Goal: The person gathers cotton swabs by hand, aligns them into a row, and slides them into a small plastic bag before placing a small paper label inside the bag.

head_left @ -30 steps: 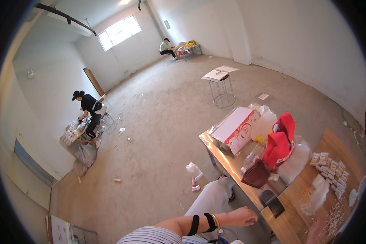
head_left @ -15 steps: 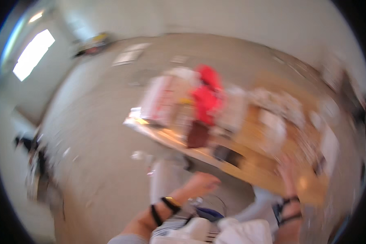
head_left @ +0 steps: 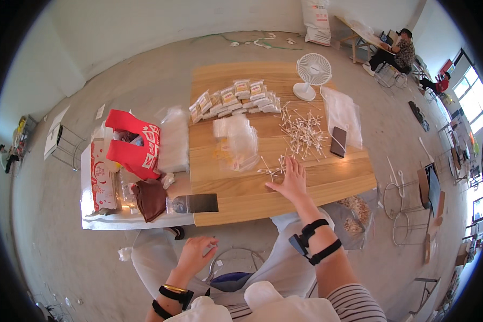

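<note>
My right hand rests at the near edge of a loose pile of cotton swabs, fingers spread and holding nothing visible. A few stray swabs lie just left of its fingertips. My left hand hangs over my lap, in front of the table, its fingers loosely bent and a little apart with nothing seen in them. Left of the swabs lies a spread of flat clear plastic bags. Behind them are stacked several small filled packets.
On the wooden table are a white fan, a dark phone and a clear plastic sheet. A red bag, brown cloth and black flat item sit left. Below the right edge hangs a filled clear bag.
My view has swung right, bringing the fan, packets and swab pile into clear sight. The earlier frame is blurred. My right hand now shows spread beside the swabs; my left stays over my lap.
</note>
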Demonstrator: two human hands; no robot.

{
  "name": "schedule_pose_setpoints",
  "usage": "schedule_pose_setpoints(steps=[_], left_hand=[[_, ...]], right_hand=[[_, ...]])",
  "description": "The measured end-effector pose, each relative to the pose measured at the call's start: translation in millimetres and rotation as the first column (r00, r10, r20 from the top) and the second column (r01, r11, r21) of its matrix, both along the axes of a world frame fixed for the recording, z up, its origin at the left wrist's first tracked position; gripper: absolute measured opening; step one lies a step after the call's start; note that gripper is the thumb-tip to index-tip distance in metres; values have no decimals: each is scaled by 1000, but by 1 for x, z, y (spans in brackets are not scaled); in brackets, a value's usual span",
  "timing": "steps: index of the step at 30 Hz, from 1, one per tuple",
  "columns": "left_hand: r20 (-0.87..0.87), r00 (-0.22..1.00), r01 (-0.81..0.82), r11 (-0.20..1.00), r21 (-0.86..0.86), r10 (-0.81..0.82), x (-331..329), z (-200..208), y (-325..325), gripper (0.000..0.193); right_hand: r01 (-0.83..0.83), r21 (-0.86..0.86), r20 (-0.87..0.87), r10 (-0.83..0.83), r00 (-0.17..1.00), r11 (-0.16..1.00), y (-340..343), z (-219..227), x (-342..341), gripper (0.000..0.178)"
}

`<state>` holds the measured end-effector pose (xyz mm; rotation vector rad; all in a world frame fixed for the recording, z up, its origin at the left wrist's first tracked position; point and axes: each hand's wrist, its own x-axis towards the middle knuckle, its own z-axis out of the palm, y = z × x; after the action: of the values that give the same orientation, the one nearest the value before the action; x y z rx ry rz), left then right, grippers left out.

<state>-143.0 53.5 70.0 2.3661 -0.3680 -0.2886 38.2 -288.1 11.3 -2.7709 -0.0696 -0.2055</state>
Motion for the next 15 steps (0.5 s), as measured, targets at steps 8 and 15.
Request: schedule_pose_setpoints(steps=[8,15], left_hand=[[-46,999,-8,1000,-25,6,9,-6,0,22],[-2,999,-33,997,-75,33,-8,-15,18,32]], right_hand=[[-56,93,-95,65,993,994,15,-2,34,101],[298,590,-604,165,780,751,41,11,37,59]])
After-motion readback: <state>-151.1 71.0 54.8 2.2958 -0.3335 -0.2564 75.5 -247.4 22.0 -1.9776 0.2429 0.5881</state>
